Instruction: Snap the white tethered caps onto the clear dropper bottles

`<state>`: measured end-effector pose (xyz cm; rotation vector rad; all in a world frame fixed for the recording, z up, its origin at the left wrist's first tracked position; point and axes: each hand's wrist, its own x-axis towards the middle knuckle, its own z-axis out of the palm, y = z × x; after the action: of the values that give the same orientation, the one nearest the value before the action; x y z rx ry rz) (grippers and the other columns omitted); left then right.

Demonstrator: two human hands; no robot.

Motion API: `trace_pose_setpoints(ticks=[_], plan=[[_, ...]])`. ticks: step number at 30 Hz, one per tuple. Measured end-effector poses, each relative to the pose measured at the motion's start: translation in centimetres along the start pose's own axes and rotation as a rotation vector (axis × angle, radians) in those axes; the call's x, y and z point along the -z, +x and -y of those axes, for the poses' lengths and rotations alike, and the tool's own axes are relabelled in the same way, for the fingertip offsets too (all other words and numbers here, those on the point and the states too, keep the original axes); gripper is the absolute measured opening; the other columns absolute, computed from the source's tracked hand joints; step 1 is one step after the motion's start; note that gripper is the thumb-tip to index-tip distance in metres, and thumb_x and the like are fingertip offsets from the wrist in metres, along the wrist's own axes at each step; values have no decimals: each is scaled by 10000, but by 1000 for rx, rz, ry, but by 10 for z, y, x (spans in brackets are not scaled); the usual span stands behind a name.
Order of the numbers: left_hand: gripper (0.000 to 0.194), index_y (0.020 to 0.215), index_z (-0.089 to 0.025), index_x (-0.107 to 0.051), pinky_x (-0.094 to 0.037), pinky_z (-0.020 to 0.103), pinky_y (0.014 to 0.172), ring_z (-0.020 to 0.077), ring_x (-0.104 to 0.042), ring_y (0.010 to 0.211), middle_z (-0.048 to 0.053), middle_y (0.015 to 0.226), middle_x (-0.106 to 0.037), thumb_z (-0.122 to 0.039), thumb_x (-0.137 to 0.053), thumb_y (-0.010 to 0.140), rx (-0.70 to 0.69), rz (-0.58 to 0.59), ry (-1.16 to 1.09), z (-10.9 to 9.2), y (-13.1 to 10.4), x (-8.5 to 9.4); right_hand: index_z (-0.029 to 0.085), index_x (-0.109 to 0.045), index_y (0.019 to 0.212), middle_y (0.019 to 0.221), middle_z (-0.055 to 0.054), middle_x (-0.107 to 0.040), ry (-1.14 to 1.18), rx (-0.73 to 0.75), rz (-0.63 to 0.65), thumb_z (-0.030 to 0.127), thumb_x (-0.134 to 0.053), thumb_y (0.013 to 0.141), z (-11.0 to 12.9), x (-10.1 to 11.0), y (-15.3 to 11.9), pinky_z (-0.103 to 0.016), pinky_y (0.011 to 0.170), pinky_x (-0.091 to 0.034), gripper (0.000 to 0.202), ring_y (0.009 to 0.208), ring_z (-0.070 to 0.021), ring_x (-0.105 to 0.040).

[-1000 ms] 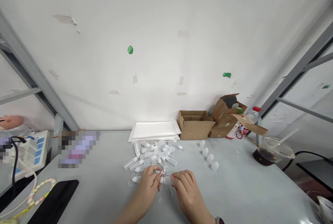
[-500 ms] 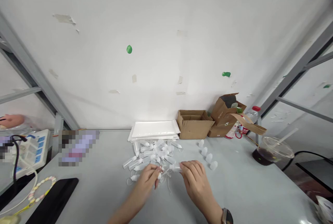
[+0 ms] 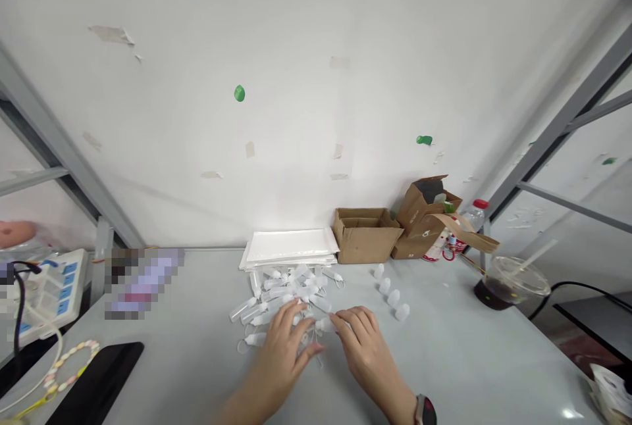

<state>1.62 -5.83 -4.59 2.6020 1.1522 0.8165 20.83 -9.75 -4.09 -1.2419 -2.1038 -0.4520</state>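
Observation:
A pile of small translucent plastic bottles (image 3: 269, 297) with white caps and thin looped straps lies in front of me. My right hand (image 3: 363, 343) has its thumb and fingers closed on one small plastic bottle (image 3: 323, 325), which points left, its rear end hidden by my fingers. At the near edge of the pile is my left hand (image 3: 286, 349), thumb and forefinger apart, with nothing visible between them. Thin white straps hang between the two hands. Several frosted cone-shaped pieces (image 3: 394, 298) stand in a slanting row to the right of the pile.
Behind the pile lie stacked white sheets (image 3: 289, 247) and an open cardboard box (image 3: 368, 244). A brown paper bag (image 3: 419, 234) and a lidded cup of dark drink (image 3: 506, 287) stand on the right. On the left are a black phone (image 3: 99, 379), a beaded bracelet (image 3: 69, 366) and a power strip (image 3: 64, 293).
My left hand has opened, letting go of the small white piece it pinched, and its fingers have spread. My right hand still holds the bottle, slightly further left in view.

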Motion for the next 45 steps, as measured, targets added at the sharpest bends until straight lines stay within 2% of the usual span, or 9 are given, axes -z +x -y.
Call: trace_pose_setpoints(ticks=[2, 6, 12, 21, 26, 29, 32, 37, 45], plan=[[165, 898, -234, -611, -444, 450, 912, 255, -431, 1176, 60, 1159, -557, -327, -481, 855, -37, 34, -58, -3, -2, 1, 157, -537, 1073, 910, -87, -613, 15, 12, 4, -8, -311, 840, 1, 2, 5, -390, 779, -413, 364, 830, -190, -534], [247, 680, -208, -588, -464, 427, 877, 241, -490, 1112, 55, 1050, -605, -152, -424, 856, -70, 26, -60, 1, -6, 5, 161, -548, 1030, 893, -81, -623, 14, 51, 23, 8, -301, 859, 0, 2, 6, -378, 779, -429, 337, 819, -181, -543], [200, 658, -201, -571, -458, 414, 860, 250, -488, 1105, 50, 1059, -602, -85, -483, 794, -151, 97, 11, 2, -13, 18, 161, -564, 945, 844, -68, -627, -25, 146, 103, 46, -295, 891, -8, 5, -2, -388, 795, -446, 297, 782, -176, -543], [214, 666, -206, -596, -454, 398, 867, 237, -491, 1101, 43, 1033, -619, -75, -478, 787, -170, 158, -18, -12, -7, 30, 145, -543, 980, 870, -59, -617, -53, 58, 48, 48, -301, 897, -22, -10, -10, -437, 892, -389, 273, 819, -174, -542], [250, 568, -213, -568, -476, 343, 823, 221, -523, 1061, 16, 1043, -618, -166, -497, 803, -202, 203, -92, -6, -20, 35, 166, -551, 946, 848, -76, -583, -73, -246, -74, 190, -391, 904, -41, -20, -8, -426, 811, -415, 168, 823, -211, -536], [243, 632, -217, -603, -475, 379, 825, 234, -532, 1056, 30, 1041, -621, -184, -475, 835, -88, 134, -25, 2, -18, 25, 162, -565, 969, 880, -87, -567, 17, -534, 7, 307, -462, 872, -46, -28, 3, -357, 745, -436, 203, 835, -215, -540], [210, 683, -207, -626, -469, 429, 833, 260, -529, 1067, 47, 1026, -629, -181, -488, 840, -24, 52, 70, 11, -10, 8, 147, -584, 909, 750, -50, -583, 36, -721, 119, 319, -464, 854, -51, -38, 17, -299, 674, -429, 217, 699, -183, -554], [182, 694, -197, -621, -474, 443, 826, 270, -536, 1056, 61, 1003, -643, -272, -529, 832, -16, -28, 119, 22, -2, -9, 140, -597, 798, 691, -75, -645, -46, -859, 247, 257, -481, 813, -74, -46, 25, -292, 626, -382, 165, 669, -214, -599], [187, 769, -231, -626, -471, 436, 850, 250, -519, 1079, 44, 1060, -618, -332, -490, 849, 85, 25, 29, 24, -10, -1, 125, -629, 892, 881, -155, -676, -116, -972, 405, 265, -482, 822, -84, -47, 21, -312, 645, -392, 214, 804, -275, -632]])
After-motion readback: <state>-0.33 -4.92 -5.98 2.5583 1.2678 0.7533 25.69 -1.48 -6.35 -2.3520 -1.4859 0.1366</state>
